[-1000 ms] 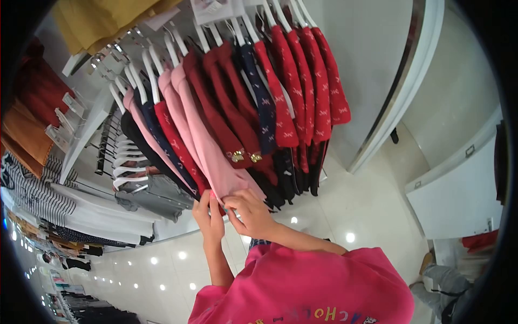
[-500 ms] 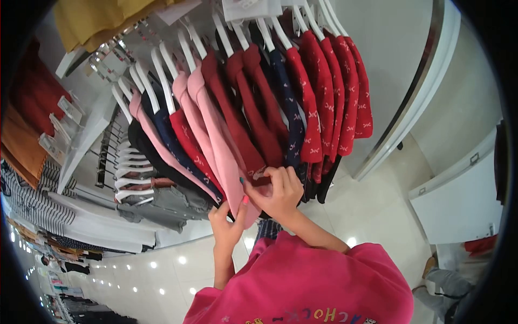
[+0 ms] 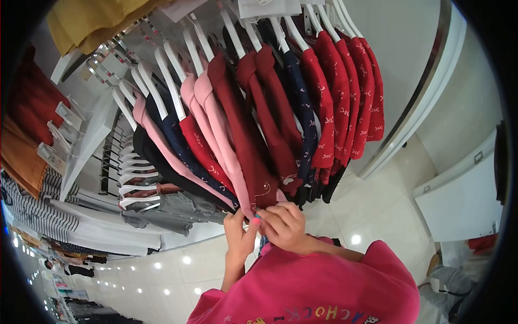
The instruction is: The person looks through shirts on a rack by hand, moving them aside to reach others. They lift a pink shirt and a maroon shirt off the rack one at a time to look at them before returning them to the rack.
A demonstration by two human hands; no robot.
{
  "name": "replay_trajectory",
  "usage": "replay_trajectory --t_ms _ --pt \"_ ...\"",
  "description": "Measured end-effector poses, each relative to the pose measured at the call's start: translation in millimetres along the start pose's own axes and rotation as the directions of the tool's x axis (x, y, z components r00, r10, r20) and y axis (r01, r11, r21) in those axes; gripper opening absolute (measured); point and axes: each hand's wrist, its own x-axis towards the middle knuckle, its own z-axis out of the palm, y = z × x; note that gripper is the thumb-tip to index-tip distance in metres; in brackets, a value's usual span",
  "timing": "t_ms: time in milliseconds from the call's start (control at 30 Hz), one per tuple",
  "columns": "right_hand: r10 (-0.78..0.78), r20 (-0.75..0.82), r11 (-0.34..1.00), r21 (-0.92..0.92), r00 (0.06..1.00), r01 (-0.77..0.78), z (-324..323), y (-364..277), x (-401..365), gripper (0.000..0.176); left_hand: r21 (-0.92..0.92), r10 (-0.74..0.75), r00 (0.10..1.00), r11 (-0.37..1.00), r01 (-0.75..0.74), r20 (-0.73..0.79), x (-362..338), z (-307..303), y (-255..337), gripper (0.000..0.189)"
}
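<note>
At the bottom of a hanging pink top (image 3: 222,141), my left hand (image 3: 240,236) is closed in a pinch on its lower edge, the pink thumbnail showing. My right hand (image 3: 283,225) is beside it, fingers bent and pressed onto the lower end of a maroon top (image 3: 243,127). Light embroidery shows on the maroon cloth just above my fingers. The fingertips of both hands almost meet, so the exact grip is partly hidden. Both tops hang from white hangers.
More tops hang alongside: navy patterned (image 3: 295,92), red patterned (image 3: 334,92) and black. Lower left, grey garments (image 3: 167,213) hang by a white shelf (image 3: 91,129). A yellow garment (image 3: 91,24) hangs above. A white cabinet (image 3: 458,200) and a seated person's leg (image 3: 448,281) are at right.
Both hands have moved slightly down and right and drawn closer together. The pink top's lower part has narrowed, and more of the maroon top with its embroidery shows. The view has shifted slightly.
</note>
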Motion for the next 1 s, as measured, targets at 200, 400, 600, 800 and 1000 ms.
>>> replay_trajectory --t_ms 200,400,600,800,1000 --pt "-0.020 -0.163 1.000 -0.021 0.986 0.017 -4 28 15 0.023 0.041 -0.241 0.969 0.969 0.243 -0.055 7 4 8 0.023" --pt "0.092 -0.291 0.941 -0.288 0.952 -0.179 6 52 40 0.027 0.091 -0.143 0.988 0.985 0.148 -0.057 1 2 10 0.018" --pt "0.074 -0.317 0.928 -0.325 0.945 -0.182 2 55 24 0.022 0.130 -0.123 0.992 0.983 0.127 -0.036 -4 -2 3 0.018" --pt "0.073 -0.335 0.903 -0.378 0.939 -0.205 0 51 21 0.025 0.143 -0.140 0.990 0.980 0.140 -0.011 1 -1 10 0.019" --pt "0.053 -0.313 0.872 -0.448 0.948 -0.197 5 52 14 0.025 0.122 -0.091 0.994 0.988 0.098 -0.061 -2 5 8 0.028"
